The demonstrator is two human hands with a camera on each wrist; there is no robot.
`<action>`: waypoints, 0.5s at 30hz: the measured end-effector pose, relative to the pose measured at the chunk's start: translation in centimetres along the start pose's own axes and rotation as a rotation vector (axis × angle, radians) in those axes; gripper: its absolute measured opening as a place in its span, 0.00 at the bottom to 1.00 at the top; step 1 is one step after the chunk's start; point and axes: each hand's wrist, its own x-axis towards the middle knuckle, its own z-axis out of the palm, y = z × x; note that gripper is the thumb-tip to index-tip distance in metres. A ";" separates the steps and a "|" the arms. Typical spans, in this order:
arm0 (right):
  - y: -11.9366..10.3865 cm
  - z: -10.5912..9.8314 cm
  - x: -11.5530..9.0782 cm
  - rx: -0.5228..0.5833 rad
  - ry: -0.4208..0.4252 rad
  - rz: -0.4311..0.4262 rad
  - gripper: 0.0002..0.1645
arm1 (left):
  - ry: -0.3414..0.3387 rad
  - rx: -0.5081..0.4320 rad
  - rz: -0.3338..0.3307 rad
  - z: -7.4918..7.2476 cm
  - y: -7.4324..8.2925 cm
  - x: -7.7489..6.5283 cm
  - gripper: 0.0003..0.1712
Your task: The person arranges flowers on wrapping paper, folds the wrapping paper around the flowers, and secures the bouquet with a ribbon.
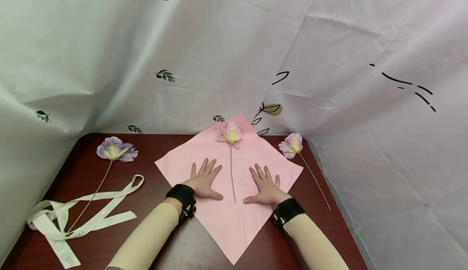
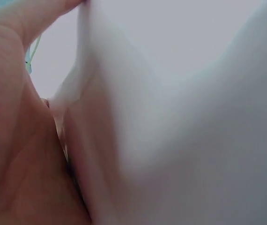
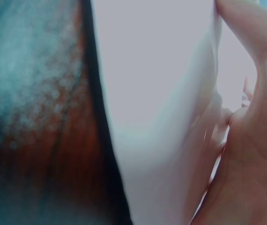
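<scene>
A sheet of pink wrapping paper [image 1: 230, 229] lies on the table with one corner toward me, its far corner bent up against the backdrop. Along its middle rests a pink and yellow artificial flower [image 1: 230, 134], bloom away from me and thin stem pointing back. Left of the stem, my left hand [image 1: 205, 181] rests on the paper with fingers spread. My right hand [image 1: 267, 189] lies the same way on the other side, its thumb near the stem but apart from it. Both wrist views show a palm close to the pale paper, mostly blurred.
On the left of the dark red table [image 1: 175, 245] lies a purple flower [image 1: 113, 149], its stem crossing a loose heap of white printed ribbon [image 1: 98, 221]. Another pink and yellow flower [image 1: 291, 145] lies near the right edge. A pale fabric backdrop [image 1: 219, 38] stands behind the table.
</scene>
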 end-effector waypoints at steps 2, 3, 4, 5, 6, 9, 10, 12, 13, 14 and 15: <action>-0.2 -0.2 -0.1 0.011 0.008 -0.004 0.79 | -0.017 0.025 -0.016 0.3 -0.2 0.2 0.74; -0.2 -0.2 -0.2 0.009 0.010 -0.004 0.79 | -0.024 0.034 -0.023 0.2 0.0 0.2 0.75; -0.1 -0.1 -0.2 0.007 0.012 -0.003 0.79 | -0.024 0.038 -0.025 0.3 0.0 0.3 0.76; -0.1 -0.1 -0.2 0.007 0.014 -0.003 0.79 | -0.029 0.049 -0.027 0.4 -0.1 0.4 0.78; 0.0 -0.1 -0.3 0.008 0.019 -0.004 0.79 | -0.033 0.054 -0.028 0.4 0.0 0.4 0.79; 0.0 0.0 -0.3 0.021 0.030 -0.009 0.79 | -0.039 0.056 -0.023 0.4 0.0 0.4 0.80; 0.0 0.0 -0.4 0.023 0.031 -0.009 0.79 | -0.037 0.054 -0.021 0.3 0.1 0.4 0.80; -0.2 -0.2 -0.4 0.038 0.039 -0.018 0.79 | -0.042 0.060 -0.027 0.3 0.1 0.3 0.80; -0.2 -0.2 -0.4 0.043 0.039 -0.023 0.79 | -0.041 0.061 -0.030 0.3 0.1 0.3 0.80; -0.3 -0.3 -0.4 0.043 0.036 -0.025 0.79 | -0.038 0.064 -0.032 0.3 0.1 0.3 0.80; -0.3 -0.3 -0.5 0.051 0.036 -0.030 0.79 | -0.034 0.067 -0.035 0.3 0.1 0.2 0.80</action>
